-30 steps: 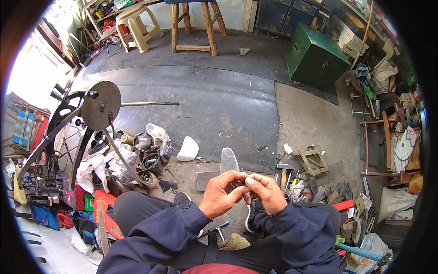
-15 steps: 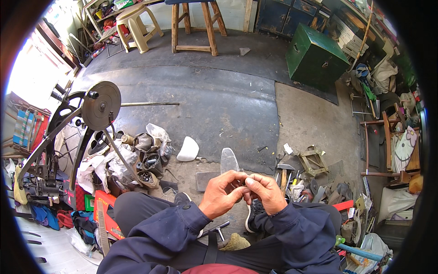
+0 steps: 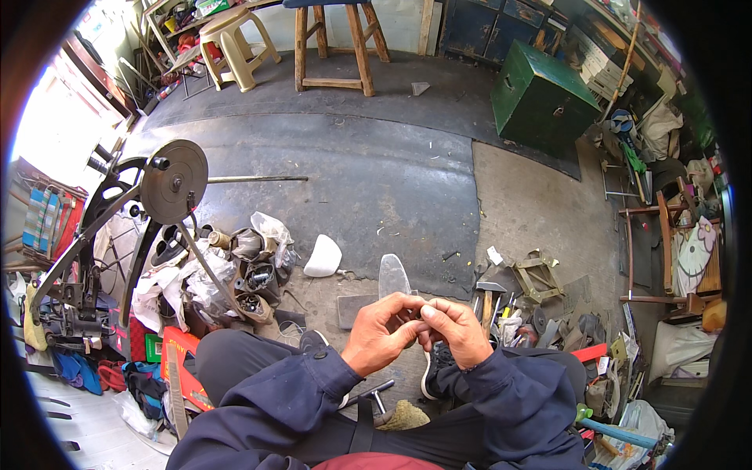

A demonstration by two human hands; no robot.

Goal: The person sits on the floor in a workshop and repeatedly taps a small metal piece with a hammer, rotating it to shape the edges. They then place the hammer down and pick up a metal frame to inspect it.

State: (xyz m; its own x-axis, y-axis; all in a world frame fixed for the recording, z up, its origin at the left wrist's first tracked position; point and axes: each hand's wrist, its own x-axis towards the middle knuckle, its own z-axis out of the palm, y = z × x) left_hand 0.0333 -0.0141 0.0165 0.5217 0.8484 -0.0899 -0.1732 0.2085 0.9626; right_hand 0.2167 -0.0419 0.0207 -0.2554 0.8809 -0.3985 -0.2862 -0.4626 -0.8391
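My left hand [image 3: 383, 332] and my right hand [image 3: 455, 330] meet in front of my knees, fingers pinched together. Whatever they hold between the fingertips is too small or too hidden to make out. Just beyond them a pale, translucent insole-shaped piece [image 3: 393, 274] lies on the floor, its near end hidden by my hands. A dark flat block [image 3: 354, 311] lies left of it. Below my hands, between my legs, are a metal T-shaped tool [image 3: 379, 398] and a yellowish rough-textured piece [image 3: 406, 416]. A hammer [image 3: 491, 299] stands head up, right of my right hand.
On the left stands a hand-cranked machine with a large wheel [image 3: 174, 182]. Bags and tins of small parts [image 3: 254, 274] sit beside it, near a white curved piece [image 3: 323, 256]. Tools and scraps [image 3: 540, 321] crowd the right. Farther off are a green chest [image 3: 544, 94] and a wooden stool [image 3: 337, 81].
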